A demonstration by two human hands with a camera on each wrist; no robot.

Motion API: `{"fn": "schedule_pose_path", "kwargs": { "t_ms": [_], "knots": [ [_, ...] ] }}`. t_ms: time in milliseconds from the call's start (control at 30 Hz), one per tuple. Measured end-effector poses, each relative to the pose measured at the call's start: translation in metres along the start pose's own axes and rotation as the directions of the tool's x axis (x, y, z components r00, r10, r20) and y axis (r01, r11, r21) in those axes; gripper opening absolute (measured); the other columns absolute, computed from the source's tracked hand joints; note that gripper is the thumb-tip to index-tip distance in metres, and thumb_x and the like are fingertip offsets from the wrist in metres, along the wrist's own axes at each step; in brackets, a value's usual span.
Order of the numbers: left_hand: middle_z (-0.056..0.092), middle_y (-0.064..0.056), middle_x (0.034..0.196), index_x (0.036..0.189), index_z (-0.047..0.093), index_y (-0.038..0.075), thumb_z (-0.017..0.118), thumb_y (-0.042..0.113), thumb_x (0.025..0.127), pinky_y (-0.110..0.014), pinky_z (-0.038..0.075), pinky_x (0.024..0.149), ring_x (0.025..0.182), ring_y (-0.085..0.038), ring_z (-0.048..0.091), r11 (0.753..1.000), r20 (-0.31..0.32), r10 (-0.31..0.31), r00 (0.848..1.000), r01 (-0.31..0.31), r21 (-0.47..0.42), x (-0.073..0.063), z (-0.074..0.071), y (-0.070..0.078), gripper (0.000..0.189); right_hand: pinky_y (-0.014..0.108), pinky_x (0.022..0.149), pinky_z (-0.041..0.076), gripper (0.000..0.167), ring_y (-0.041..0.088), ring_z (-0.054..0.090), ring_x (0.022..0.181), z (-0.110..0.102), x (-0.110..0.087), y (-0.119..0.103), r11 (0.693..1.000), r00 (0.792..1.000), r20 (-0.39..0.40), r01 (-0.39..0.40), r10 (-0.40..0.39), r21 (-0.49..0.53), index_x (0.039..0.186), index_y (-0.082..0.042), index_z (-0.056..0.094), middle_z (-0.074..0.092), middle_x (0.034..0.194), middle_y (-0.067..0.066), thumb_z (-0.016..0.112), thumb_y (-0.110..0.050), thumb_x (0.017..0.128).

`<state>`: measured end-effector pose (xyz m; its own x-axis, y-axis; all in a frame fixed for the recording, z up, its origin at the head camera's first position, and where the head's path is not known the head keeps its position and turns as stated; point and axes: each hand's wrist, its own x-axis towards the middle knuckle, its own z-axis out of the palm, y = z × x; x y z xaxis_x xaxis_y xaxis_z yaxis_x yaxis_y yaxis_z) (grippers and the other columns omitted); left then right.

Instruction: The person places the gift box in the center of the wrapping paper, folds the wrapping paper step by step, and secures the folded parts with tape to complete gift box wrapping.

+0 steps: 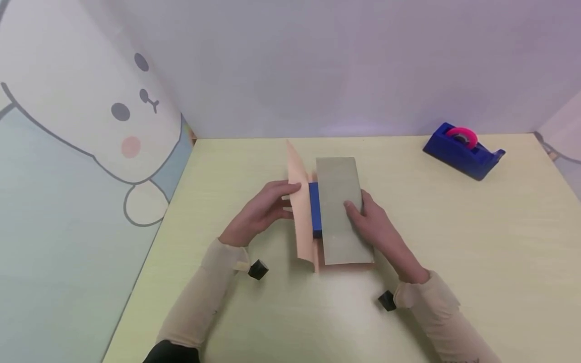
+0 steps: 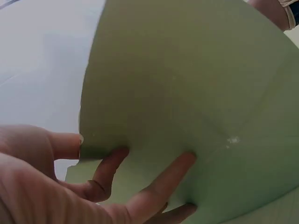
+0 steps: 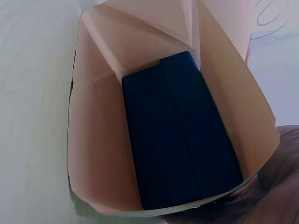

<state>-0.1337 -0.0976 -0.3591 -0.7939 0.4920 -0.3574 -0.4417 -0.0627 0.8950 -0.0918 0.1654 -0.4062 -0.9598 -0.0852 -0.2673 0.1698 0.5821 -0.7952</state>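
Note:
A sheet of paper (image 1: 338,222), peach on its inner face and grey-green outside, stands wrapped up around a dark blue box (image 1: 315,209). My left hand (image 1: 265,206) pinches the left flap, thumb over its peach side; in the left wrist view several fingertips press on the grey-green face. On the other side my right hand (image 1: 376,224) grips the folded right flap, its thumb lying on the grey-green face and its fingers around the edge. The right wrist view shows the blue box lying inside the creased peach paper, with part of the right hand (image 3: 278,186) behind the paper.
A blue tape dispenser (image 1: 460,156) with a pink roll (image 1: 469,135) stands at the back right of the pale wooden table (image 1: 476,227). A plain wall (image 1: 317,65) rises behind it, and a panel with a cartoon animal (image 1: 68,91) borders the left side.

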Motion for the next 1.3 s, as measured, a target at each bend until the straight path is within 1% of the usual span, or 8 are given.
{"fn": "schedule_pose_path", "kwargs": {
  "t_ms": [167,300,533,733,833,967,1133,1300],
  "knots": [
    [0.071,-0.003,0.109,0.116,0.071,0.005,0.058,0.028,0.107,-0.044,0.062,0.093,0.108,-0.028,0.068,1.0,0.033,0.009,0.999,-0.009,0.007,0.001,0.005,0.003,0.028,0.055,0.096,0.056,0.074,0.041,0.065,0.116,-0.001,0.0,-0.002,1.0,1.0,0.004,-0.003,0.003,-0.002,0.163,0.003,0.017,0.056,0.14,0.033,0.041,-0.044,0.111],
    [0.066,-0.008,0.134,0.136,0.064,0.002,0.055,0.038,0.108,-0.05,0.059,0.099,0.128,-0.037,0.062,0.998,0.052,0.025,0.998,-0.028,0.057,0.001,0.006,0.003,0.048,0.051,0.091,0.058,0.073,0.039,0.066,0.113,-0.001,0.0,-0.001,1.0,1.0,-0.006,0.014,-0.014,0.007,0.162,0.003,0.022,0.057,0.138,0.032,0.043,-0.044,0.11],
    [0.059,-0.003,0.149,0.135,0.069,0.008,0.049,0.028,0.108,-0.052,0.056,0.104,0.133,-0.036,0.059,0.97,-0.009,0.01,1.0,-0.007,0.244,0.006,0.01,-0.001,0.038,0.041,0.079,0.06,0.066,0.034,0.067,0.102,-0.003,0.001,0.004,0.998,0.998,-0.015,0.059,-0.059,0.026,0.156,0.001,0.037,0.062,0.13,0.028,0.049,-0.043,0.109],
    [0.058,-0.007,0.145,0.129,0.074,0.01,0.049,0.001,0.101,-0.047,0.06,0.097,0.125,-0.023,0.061,0.874,-0.042,0.128,0.991,-0.092,0.477,0.014,0.024,-0.012,0.038,0.041,0.09,0.053,0.056,0.031,0.062,0.107,-0.004,0.003,0.004,0.997,0.999,-0.009,0.048,-0.048,0.055,0.155,0.0,0.041,0.062,0.134,0.025,0.041,-0.037,0.112],
    [0.049,-0.013,0.135,0.126,0.076,0.008,0.05,-0.003,0.1,-0.034,0.059,0.088,0.114,-0.02,0.058,0.808,-0.055,0.201,0.978,-0.134,0.574,0.017,0.03,-0.019,0.038,0.051,0.108,0.046,0.063,0.033,0.055,0.126,-0.005,0.001,0.003,0.994,1.0,0.011,0.01,-0.011,0.112,0.159,-0.003,0.037,0.055,0.146,0.024,0.027,-0.046,0.113],
    [0.035,-0.011,0.128,0.124,0.077,0.011,0.054,0.002,0.102,-0.027,0.047,0.084,0.112,-0.022,0.057,0.758,-0.096,0.235,0.967,-0.121,0.641,0.019,0.035,-0.027,0.034,0.059,0.123,0.031,0.075,0.034,0.041,0.144,-0.006,-0.005,0.002,0.981,0.999,0.042,-0.008,0.0,0.193,0.165,-0.006,0.026,0.041,0.16,0.022,0.018,-0.057,0.11],
    [0.033,-0.014,0.134,0.125,0.078,0.016,0.065,0.003,0.098,-0.035,0.052,0.093,0.118,-0.03,0.063,0.702,-0.124,0.287,0.95,-0.121,0.702,0.02,0.041,-0.033,0.032,0.058,0.109,0.048,0.077,0.038,0.057,0.131,-0.003,-0.005,0.001,0.99,0.998,0.056,0.018,-0.026,0.139,0.168,-0.014,0.014,0.048,0.155,0.024,0.032,-0.059,0.109],
    [0.033,-0.016,0.138,0.128,0.075,0.022,0.071,0.0,0.094,-0.043,0.055,0.1,0.12,-0.032,0.06,0.674,-0.127,0.337,0.933,-0.146,0.724,0.021,0.043,-0.037,0.04,0.06,0.109,0.048,0.087,0.045,0.054,0.137,0.003,-0.005,-0.001,0.999,0.999,0.024,0.037,-0.037,0.005,0.166,-0.003,-0.008,0.03,0.165,0.033,0.036,-0.053,0.11]
  ]
}}
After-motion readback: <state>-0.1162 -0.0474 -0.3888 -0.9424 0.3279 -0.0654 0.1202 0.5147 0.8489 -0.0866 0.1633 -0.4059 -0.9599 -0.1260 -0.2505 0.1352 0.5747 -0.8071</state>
